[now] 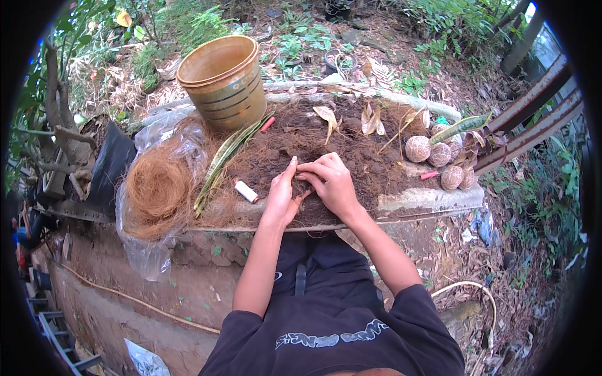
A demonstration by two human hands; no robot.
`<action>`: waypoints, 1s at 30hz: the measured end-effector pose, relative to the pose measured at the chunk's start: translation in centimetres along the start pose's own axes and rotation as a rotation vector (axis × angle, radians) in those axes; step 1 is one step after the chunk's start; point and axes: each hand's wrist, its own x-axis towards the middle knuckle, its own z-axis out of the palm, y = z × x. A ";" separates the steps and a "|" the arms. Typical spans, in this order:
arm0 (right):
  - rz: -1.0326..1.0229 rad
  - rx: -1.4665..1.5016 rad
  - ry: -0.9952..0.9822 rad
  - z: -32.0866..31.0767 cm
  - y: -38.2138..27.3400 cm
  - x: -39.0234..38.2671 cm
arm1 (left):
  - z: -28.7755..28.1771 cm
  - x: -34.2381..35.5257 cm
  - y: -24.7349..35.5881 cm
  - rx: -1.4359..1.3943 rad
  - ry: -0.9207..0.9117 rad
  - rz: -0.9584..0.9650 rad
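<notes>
My left hand (pixel 282 197) and my right hand (pixel 326 182) meet over dark soil mixed with brown fibre (pixel 360 156). Both have bent fingers close together; whatever they hold is hidden or too small to name. To their left lie a white thread spool (pixel 246 192), long variegated leaves (pixel 222 169) and a clump of coconut fibre (pixel 155 189) on clear plastic (pixel 144 257). A pink roll (pixel 267 125) sits behind the leaves. On the right, several thread-wrapped balls (pixel 417 149), some with leaves sprouting from them, sit beside another pink roll (pixel 428 175).
A large yellow-brown plastic pot (pixel 226 94) stands at the back left of the slab (pixel 426 202). Black sheeting (pixel 113 169) and branches are at the left. Rusty metal beams (pixel 533 119) rise at the right. A hose (pixel 157 308) runs along the ground below.
</notes>
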 end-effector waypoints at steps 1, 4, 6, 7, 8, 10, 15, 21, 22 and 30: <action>0.032 0.004 0.006 -0.1 -0.1 0.0 | 0.4 -0.2 0.1 0.031 0.004 0.015; 0.061 -0.001 0.028 0.1 -0.1 -0.3 | 0.3 0.1 -0.2 0.132 -0.019 0.037; 0.009 -0.061 0.039 -0.1 0.2 -0.5 | 0.0 0.2 -0.1 0.141 -0.075 0.054; 0.013 -0.060 0.011 -0.6 0.3 -0.5 | 0.1 0.1 -0.1 0.128 -0.074 0.031; 0.017 -0.060 -0.017 -1.1 0.3 -0.4 | 0.1 0.1 0.0 0.115 -0.074 0.008; 0.010 -0.030 -0.036 -1.5 0.6 -0.2 | 0.2 0.2 0.0 0.120 -0.070 0.011; 0.334 0.260 0.016 -1.0 0.3 -0.5 | 0.2 1.1 -0.9 0.176 -0.052 0.081; 0.228 0.111 0.042 -1.6 1.1 -0.5 | 2.4 0.7 0.0 0.087 -0.077 0.059; 0.243 0.140 0.042 -2.3 1.6 -0.3 | 2.4 1.0 -0.3 0.103 -0.104 0.085; 0.446 -0.068 0.193 -9.3 3.9 2.0 | 1.8 2.8 -1.2 0.152 -0.021 0.163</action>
